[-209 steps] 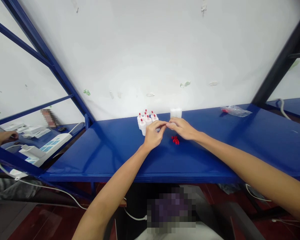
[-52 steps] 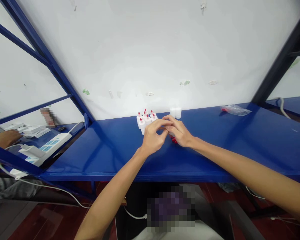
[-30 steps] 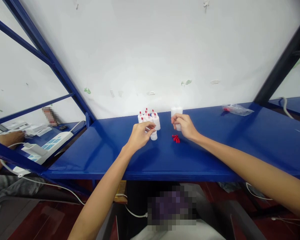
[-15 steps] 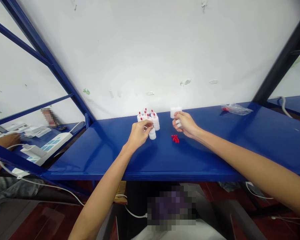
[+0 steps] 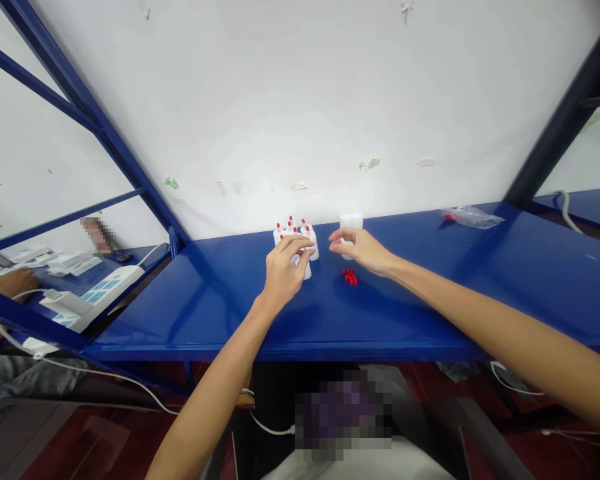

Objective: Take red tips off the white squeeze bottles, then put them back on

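My left hand [image 5: 287, 267] is bent over a white plastic bottle [image 5: 307, 270] at the front of a bottle group. Thumb and fingertips come together near its top; what is between them is too small to make out. Behind it stand several white bottles [image 5: 314, 249] with pointed red tips. Across a short gap, my right hand [image 5: 365, 252] has its thumb and forefinger apart, facing left. A white plastic piece [image 5: 347, 251] shows inside its curled grasp, partly hidden by the fingers. Small red caps [image 5: 350, 276] lie loose just in front of this hand.
A white container or group of white pieces [image 5: 351, 221] stands by the wall behind my right hand. Farther right lies a clear plastic bag [image 5: 473, 217] with something red inside. Blue frame posts [image 5: 125, 147] flank the blue table [image 5: 220, 307]. At left are a power strip [image 5: 100, 293] and another person's hand [image 5: 23, 280].
My right hand has moved left, and its thumb and forefinger have spread. My left hand has shifted slightly right and now covers more of the front bottle.
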The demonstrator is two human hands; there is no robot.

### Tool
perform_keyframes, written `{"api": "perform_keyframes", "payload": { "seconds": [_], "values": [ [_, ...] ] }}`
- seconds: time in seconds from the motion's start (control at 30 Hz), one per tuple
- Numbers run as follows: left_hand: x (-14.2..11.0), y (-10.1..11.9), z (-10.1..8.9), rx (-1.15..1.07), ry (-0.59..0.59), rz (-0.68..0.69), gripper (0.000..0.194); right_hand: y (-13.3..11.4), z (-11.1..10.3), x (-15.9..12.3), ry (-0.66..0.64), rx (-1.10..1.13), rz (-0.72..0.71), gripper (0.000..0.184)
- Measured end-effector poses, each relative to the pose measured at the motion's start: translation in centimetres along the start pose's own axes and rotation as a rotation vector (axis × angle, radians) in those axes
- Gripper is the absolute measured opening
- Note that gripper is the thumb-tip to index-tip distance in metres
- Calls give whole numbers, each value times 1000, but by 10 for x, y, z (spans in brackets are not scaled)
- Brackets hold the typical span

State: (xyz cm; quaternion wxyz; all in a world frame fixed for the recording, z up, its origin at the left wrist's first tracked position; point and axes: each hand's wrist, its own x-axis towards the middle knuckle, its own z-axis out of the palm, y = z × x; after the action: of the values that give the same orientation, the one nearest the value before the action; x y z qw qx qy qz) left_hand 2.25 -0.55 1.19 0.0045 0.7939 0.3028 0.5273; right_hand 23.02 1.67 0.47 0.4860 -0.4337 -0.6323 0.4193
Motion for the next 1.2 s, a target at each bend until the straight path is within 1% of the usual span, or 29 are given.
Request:
{"api": "perform_keyframes", "payload": {
  "seconds": [0.07, 0.1, 0.17, 0.23, 0.3, 0.4, 0.47, 0.57, 0.7, 0.87, 1.07, 1.2],
  "values": [
    [5, 8, 6, -52, 45, 16, 8, -1, 1, -2, -23, -55, -20, 23],
    [9, 11, 10, -92, 64, 4, 8, -1, 2, -3, -39, -42, -21, 25],
    [19, 15, 21, -187, 76, -40, 7, -2, 4, -4, -87, 62, -21, 32],
    [28, 17, 33, -268, 64, -61, 5, -2, 5, -5, -134, 192, -14, 38],
    [36, 19, 46, -341, 51, -55, 3, -2, 5, -6, -150, 290, -4, 37],
    [42, 22, 62, -400, 64, -83, 2, -3, 4, -7, -145, 344, 6, 38],
    [43, 23, 68, -411, 73, -104, 2, -4, 3, -8, -145, 332, 9, 42],
    [41, 22, 68, -434, 59, -104, 4, -8, 5, -10, -152, 310, -3, 43],
    [37, 18, 61, -475, -13, -84, 8, -11, 7, -12, -180, 301, -24, 43],
    [31, 18, 56, -523, -70, -83, 14, -6, 5, -11, -202, 291, -19, 43],
    [29, 23, 54, -505, -41, -79, 15, -1, 0, -9, -237, 235, -64, 54],
    [28, 21, 53, -440, -56, 2, 16, 1, -2, -9, -243, 213, -61, 56]
  ]
}}
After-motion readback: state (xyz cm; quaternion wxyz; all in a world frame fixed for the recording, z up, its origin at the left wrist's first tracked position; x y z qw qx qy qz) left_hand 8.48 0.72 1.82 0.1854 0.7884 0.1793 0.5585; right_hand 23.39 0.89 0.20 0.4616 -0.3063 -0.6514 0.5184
